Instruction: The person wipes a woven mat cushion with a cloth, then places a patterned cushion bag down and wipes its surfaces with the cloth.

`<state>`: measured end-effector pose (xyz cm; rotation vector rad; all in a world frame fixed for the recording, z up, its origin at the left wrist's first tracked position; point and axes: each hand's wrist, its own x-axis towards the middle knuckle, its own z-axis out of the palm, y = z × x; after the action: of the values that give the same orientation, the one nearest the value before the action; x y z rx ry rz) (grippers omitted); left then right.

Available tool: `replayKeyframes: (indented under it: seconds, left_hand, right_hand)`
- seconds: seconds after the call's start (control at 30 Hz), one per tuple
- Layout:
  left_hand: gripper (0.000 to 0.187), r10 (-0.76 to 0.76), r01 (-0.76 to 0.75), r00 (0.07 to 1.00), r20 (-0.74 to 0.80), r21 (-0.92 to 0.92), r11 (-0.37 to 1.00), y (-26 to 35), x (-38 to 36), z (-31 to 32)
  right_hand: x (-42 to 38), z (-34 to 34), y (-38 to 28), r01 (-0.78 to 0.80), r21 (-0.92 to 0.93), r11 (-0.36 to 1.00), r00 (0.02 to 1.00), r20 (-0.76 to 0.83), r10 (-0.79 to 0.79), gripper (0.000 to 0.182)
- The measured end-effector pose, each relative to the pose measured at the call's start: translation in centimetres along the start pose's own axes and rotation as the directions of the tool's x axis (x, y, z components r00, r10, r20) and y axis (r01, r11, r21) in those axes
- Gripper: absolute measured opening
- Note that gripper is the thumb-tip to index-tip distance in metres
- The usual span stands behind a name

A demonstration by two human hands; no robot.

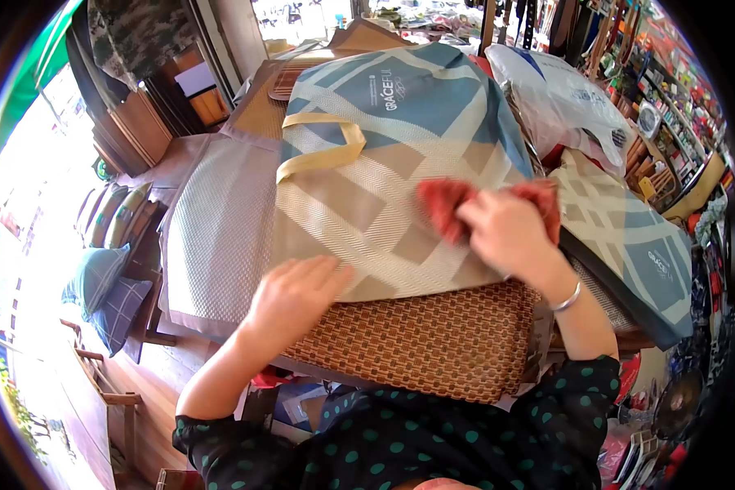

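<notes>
A large blue, beige and white patterned bag (pixel 416 155) lies flat, its cream handle (pixel 322 147) folded over the left part. My right hand (pixel 510 233) grips a bunched red cloth (pixel 449 208) over the bag's right part; the cloth is blurred by motion. On the lower left edge of the bag rests my left hand (pixel 296 298), palm down with fingers stretched out and holding nothing. Below the bag shows a brown woven mat (pixel 425 339), and a pale textured mat (pixel 220 220) sticks out on the left.
Another patterned bag (pixel 629 237) lies at the right, below a white plastic bag (pixel 559 98). Cushions (pixel 98 282) sit on a bench at the left. Shelves of small goods (pixel 674 122) stand at the far right, with a fan (pixel 682 400) lower down.
</notes>
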<state>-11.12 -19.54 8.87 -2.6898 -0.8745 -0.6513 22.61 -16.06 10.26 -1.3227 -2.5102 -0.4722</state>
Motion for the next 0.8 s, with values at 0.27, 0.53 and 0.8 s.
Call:
replayKeyframes:
  seconds: [0.27, 0.53, 0.8]
  left_hand:
    - [0.025, 0.017, -0.014, 1.000, -0.024, 0.104, 0.994, 0.6, 0.5, 0.0]
    - [0.029, 0.071, -0.072, 0.997, -0.007, -0.041, 0.997, 0.5, -1.2, -1.3]
    - [0.026, 0.325, -0.324, 0.945, 0.026, -0.032, 0.946, 1.7, -0.8, -2.4]
  right_hand:
    - [0.0, -2.5, -7.3, 0.289, 0.207, 0.935, 0.957, -0.091, -0.276, 0.014]
    - [-0.1, 0.2, 6.0, -0.242, -0.022, 0.970, 0.970, -0.006, 0.242, 0.022]
    - [4.9, -2.5, -4.0, 0.381, 0.289, 0.878, 0.924, -0.085, -0.373, 0.033]
